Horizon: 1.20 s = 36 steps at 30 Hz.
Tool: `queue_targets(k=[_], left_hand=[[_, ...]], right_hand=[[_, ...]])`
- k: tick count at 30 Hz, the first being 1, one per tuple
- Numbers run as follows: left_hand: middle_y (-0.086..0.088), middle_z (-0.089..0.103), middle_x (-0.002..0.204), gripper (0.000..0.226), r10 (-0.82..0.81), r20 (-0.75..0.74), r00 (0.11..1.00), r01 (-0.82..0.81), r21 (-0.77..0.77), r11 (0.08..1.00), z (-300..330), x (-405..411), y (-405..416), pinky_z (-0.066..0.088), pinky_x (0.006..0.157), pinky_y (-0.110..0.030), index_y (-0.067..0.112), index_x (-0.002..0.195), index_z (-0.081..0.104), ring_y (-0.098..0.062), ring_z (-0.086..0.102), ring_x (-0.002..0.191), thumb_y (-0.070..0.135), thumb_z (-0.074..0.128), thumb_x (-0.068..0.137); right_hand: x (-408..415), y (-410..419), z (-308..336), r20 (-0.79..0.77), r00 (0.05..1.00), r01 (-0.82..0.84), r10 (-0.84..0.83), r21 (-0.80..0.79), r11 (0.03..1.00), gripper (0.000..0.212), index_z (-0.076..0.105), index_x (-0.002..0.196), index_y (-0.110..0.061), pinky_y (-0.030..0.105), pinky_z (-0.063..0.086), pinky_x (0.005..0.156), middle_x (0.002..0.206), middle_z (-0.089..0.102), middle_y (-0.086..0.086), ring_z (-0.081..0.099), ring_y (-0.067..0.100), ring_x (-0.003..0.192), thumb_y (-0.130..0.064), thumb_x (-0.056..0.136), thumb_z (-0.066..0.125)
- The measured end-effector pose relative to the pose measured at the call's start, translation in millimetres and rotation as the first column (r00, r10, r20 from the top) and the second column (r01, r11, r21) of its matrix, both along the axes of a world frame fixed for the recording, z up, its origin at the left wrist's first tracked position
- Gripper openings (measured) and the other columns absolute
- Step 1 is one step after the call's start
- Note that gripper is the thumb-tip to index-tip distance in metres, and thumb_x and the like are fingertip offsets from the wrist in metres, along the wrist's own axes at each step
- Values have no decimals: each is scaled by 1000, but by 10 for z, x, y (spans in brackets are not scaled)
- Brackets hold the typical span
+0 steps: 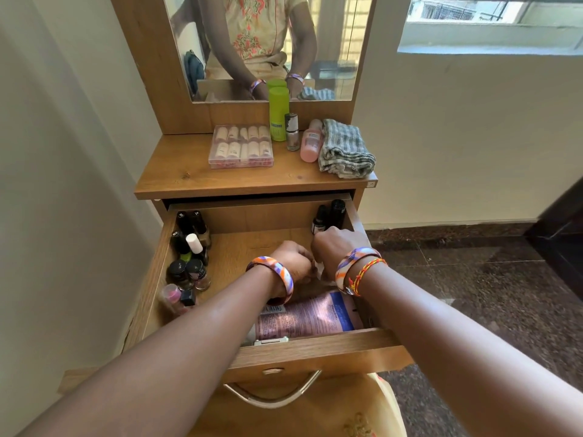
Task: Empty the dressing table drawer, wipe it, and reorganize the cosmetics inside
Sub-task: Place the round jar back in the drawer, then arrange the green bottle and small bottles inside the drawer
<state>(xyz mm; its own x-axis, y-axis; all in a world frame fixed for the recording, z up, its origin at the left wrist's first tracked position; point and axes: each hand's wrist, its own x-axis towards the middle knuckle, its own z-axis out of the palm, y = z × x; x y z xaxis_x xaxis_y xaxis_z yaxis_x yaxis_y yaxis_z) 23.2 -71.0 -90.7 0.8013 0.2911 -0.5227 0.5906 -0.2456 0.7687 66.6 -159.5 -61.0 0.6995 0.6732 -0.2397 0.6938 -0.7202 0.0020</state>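
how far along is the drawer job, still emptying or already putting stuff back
Hard to tell which stage. The drawer holds small bottles along its left wall and a pink tube at the front. Both hands, left hand and right hand, are curled mid-drawer. The lipstick box, green bottle and cloth sit on top.

Tabletop (176,171): lipstick box (241,146) centre, tall bottle (278,113) behind, folded cloth (345,149) at right edge. Drawer (315,346) below: small bottles (187,247) along left wall, tube (306,315) at front.
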Motion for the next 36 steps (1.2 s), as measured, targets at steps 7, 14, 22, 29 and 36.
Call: queue_targets(k=[7,14,22,29,36], left_hand=[[-16,60,119,52,-86,-66,994,88,30,996,23,-65,51,53,72,-27,8,136,41,-24,62,93,5,58,87],[-19,58,100,37,-305,-40,951,307,190,933,563,97,283,52,72,-37,8,124,41,-28,61,77,0,53,90],[-14,61,119,48,-50,451,891,-207,502,839,1251,659,888,49,95,-44,5,129,49,-30,59,109,9,65,83],[-16,51,135,48,-55,549,834,-373,635,676,1351,1127,1195,39,100,-36,14,137,43,-33,47,125,18,52,91],[-11,51,138,41,-136,482,866,-298,715,632,1314,1443,1188,37,101,-33,20,135,50,-30,45,127,30,47,96]], right_hand=[[-51,6,14,-11,1000,9,-10,-71,997,24,62,112,0,26,40,68,99,64,13,65,26,96,-13,93,54],[201,57,431,-118,990,92,-84,67,993,24,68,99,-9,28,49,65,87,66,6,66,23,75,-15,75,73],[867,434,1019,-59,982,177,-178,608,774,11,72,85,-15,22,43,64,87,62,2,54,14,77,-11,76,69],[1227,834,1044,38,992,70,-122,632,772,46,31,54,-27,5,24,44,73,46,-2,39,16,78,-6,77,65],[1391,1126,851,134,987,-6,-92,594,804,23,66,103,-9,24,42,71,106,64,15,61,29,95,-11,80,62]])
